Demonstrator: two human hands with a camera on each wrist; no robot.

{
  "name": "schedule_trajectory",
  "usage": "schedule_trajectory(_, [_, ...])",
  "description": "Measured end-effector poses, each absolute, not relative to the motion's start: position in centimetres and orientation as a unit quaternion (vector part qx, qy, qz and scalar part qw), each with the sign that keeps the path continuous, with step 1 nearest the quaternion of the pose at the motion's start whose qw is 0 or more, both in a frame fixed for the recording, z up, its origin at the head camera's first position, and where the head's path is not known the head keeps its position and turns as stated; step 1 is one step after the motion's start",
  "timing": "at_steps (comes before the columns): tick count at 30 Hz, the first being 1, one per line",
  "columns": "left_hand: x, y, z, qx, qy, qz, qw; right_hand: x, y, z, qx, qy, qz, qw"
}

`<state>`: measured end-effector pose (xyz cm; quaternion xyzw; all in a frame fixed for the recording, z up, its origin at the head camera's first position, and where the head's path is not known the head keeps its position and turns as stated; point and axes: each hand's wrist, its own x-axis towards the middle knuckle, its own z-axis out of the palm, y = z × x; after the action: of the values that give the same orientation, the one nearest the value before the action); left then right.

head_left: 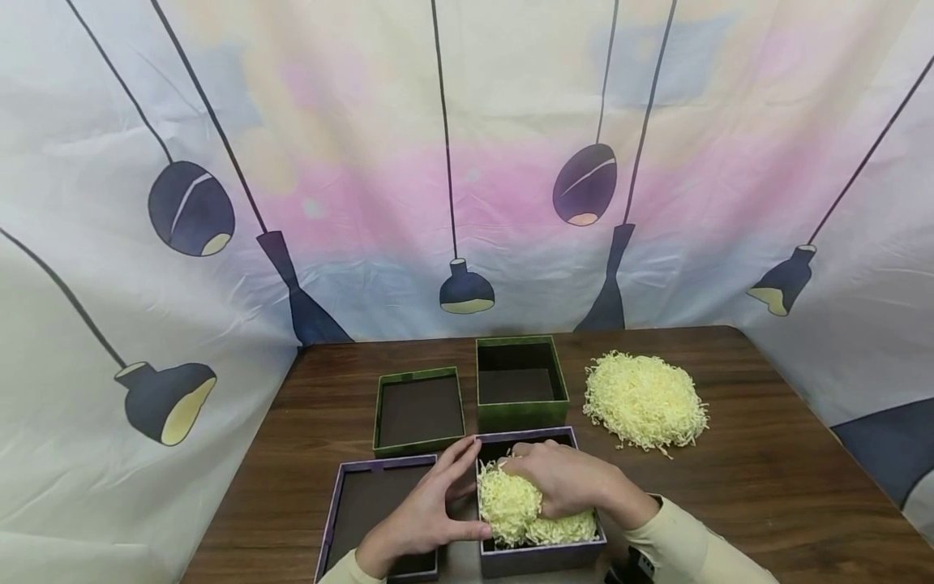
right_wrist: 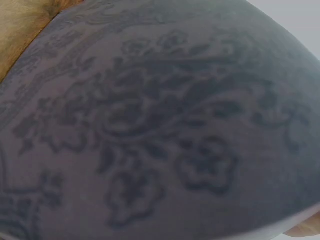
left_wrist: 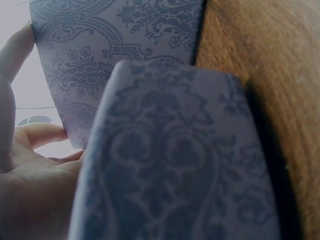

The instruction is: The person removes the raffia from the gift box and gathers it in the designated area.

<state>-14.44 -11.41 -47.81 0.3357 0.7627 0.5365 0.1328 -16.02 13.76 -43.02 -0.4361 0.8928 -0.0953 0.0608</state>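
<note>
A purple-edged box (head_left: pixel 541 560) stands at the near edge of the table, with pale yellow shredded paper (head_left: pixel 509 504) heaped in its near part. My left hand (head_left: pixel 429 509) spans the box's left side, thumb at the near end of the rim and fingers at the far corner. In the left wrist view, fingers touch the edge of the patterned box wall (left_wrist: pixel 75 65). My right hand (head_left: pixel 565 478) reaches down into the box among the shreds; its fingertips are hidden there. The right wrist view is filled by the box's patterned outer wall (right_wrist: pixel 165 115).
The purple-edged lid (head_left: pixel 365 503) lies left of the box, open side up, below my left forearm. Behind stand an open green box (head_left: pixel 521 415) and its green-edged lid (head_left: pixel 419 410). A pile of shredded paper (head_left: pixel 645 401) lies at the back right. A printed cloth hangs behind the table.
</note>
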Motion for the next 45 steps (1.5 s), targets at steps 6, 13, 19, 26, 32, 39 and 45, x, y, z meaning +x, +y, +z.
schedule_trajectory(6, [-14.5, -11.4, -47.7, 0.332, 0.768, 0.531, 0.133, -16.1, 13.9, -42.9, -0.436, 0.893, -0.1, 0.053])
schedule_trajectory(13, [-14.5, -11.4, -47.7, 0.33, 0.77, 0.529, 0.133, -16.1, 14.0, -42.7, -0.431, 0.894, -0.108, 0.058])
schedule_trajectory(19, [-14.5, -11.4, -47.7, 0.329, 0.767, 0.533, 0.138, -16.2, 14.3, -42.5, -0.436, 0.891, -0.119, 0.044])
schedule_trajectory(26, [-14.5, -11.4, -47.7, 0.321, 0.764, 0.539, 0.152, -16.2, 14.4, -42.1, -0.433, 0.891, -0.13, 0.043])
schedule_trajectory(32, [-14.4, -11.4, -47.9, 0.327, 0.758, 0.543, 0.153, -16.1, 14.6, -41.9, -0.428, 0.894, -0.125, 0.045])
schedule_trajectory(39, [-14.5, -11.5, -47.9, 0.337, 0.749, 0.55, 0.153, -16.3, 14.7, -41.8, -0.438, 0.888, -0.138, 0.031])
schedule_trajectory(45, [-14.5, -11.5, -48.0, 0.328, 0.755, 0.546, 0.154, -16.3, 14.8, -41.4, -0.434, 0.888, -0.149, 0.041])
